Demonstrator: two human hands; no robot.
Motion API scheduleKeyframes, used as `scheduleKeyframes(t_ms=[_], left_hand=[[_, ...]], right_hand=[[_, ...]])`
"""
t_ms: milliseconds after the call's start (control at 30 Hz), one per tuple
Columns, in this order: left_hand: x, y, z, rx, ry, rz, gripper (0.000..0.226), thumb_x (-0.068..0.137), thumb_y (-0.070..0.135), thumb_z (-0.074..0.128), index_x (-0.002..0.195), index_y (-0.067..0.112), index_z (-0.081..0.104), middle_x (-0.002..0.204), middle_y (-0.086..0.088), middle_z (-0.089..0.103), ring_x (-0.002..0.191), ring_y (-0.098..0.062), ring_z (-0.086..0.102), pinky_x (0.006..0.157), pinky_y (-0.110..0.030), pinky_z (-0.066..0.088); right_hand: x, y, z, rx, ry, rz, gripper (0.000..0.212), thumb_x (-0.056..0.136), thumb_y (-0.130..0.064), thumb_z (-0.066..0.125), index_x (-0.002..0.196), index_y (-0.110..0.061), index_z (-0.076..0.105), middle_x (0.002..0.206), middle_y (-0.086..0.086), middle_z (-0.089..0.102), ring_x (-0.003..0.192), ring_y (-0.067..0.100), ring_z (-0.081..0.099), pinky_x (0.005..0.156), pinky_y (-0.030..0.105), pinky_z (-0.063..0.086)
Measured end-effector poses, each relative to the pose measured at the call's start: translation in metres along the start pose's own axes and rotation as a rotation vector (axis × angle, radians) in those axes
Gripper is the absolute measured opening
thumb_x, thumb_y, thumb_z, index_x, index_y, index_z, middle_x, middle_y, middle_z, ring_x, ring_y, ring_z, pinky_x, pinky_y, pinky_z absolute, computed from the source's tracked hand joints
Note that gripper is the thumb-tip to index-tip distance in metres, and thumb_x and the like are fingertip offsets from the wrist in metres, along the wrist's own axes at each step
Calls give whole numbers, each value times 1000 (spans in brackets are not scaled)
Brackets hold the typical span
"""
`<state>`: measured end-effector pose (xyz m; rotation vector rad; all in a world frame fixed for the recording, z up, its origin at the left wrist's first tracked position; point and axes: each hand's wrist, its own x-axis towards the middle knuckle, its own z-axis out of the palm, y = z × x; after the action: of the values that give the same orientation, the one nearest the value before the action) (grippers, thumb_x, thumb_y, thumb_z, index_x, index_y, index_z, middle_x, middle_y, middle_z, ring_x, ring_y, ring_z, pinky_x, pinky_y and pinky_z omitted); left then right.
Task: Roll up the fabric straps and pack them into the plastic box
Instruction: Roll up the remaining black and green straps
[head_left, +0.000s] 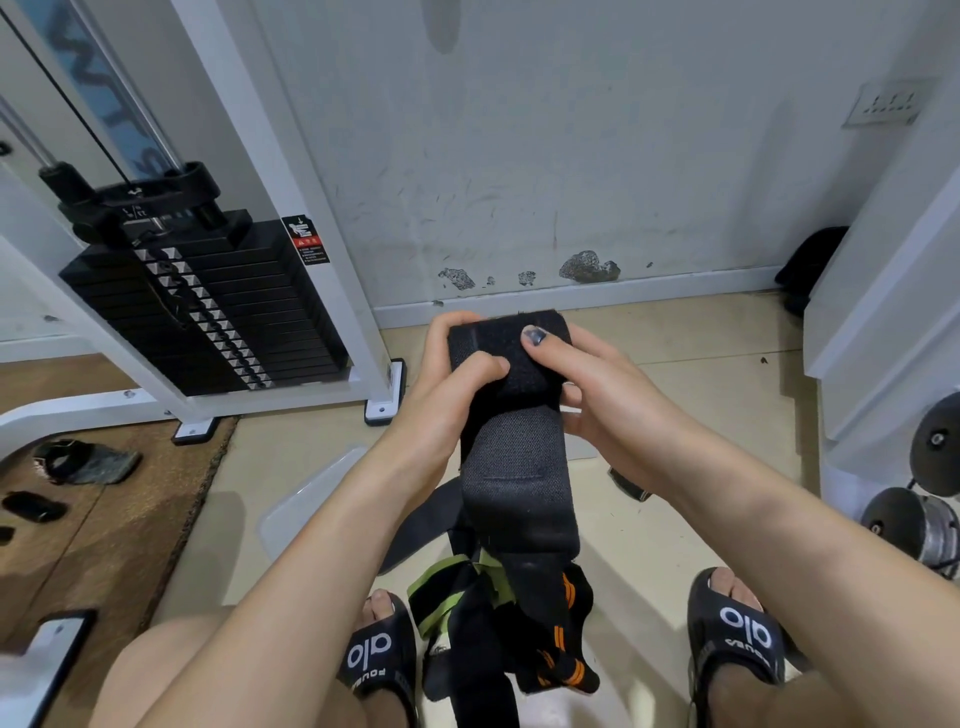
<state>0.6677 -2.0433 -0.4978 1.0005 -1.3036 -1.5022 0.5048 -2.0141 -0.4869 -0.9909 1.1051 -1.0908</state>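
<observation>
Black fabric strap (511, 426) was held up between both hands above the floor, its upper end partly rolled. The left hand (447, 384) gripped the roll's left side, thumb curled across it; the right hand (582, 384) pinched the right side, thumb on top. Its tail hung onto a strap pile (498, 629) between two sandals (376, 660). A clear box (311, 499) lay beneath the left forearm.

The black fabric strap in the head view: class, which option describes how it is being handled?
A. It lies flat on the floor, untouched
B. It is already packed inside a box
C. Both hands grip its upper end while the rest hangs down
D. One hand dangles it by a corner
C: the left hand and right hand both curl round the top of the black fabric strap, whose tail hangs toward the strap pile.
</observation>
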Motion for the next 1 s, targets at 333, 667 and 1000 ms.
scheduleKeyframes(t_ms=[333,667,1000], left_hand=[[3,-5,3,-58,-56,-182,75,90,68,59,148,22,48,140,-7,64,129,-24,62,113,-49,44],[3,3,-3,-87,47,-206,31,95,30,59,123,15,59,118,-13,70,109,-29,69,91,-43,55],[0,5,-2,-29,22,-28,47,67,10,64,110,27,59,94,1,67,85,-18,63,78,-39,51]], right_hand=[[0,2,-5,-24,78,-185,29,91,-19,76,119,-26,70,117,14,71,107,26,72,90,41,61],[0,5,-8,-156,10,-196,63,71,-1,88,123,-28,62,126,7,62,111,26,68,92,34,58],[0,4,-2,-54,-35,-23,29,100,-42,61,126,-30,64,119,-1,75,110,20,73,93,42,60]])
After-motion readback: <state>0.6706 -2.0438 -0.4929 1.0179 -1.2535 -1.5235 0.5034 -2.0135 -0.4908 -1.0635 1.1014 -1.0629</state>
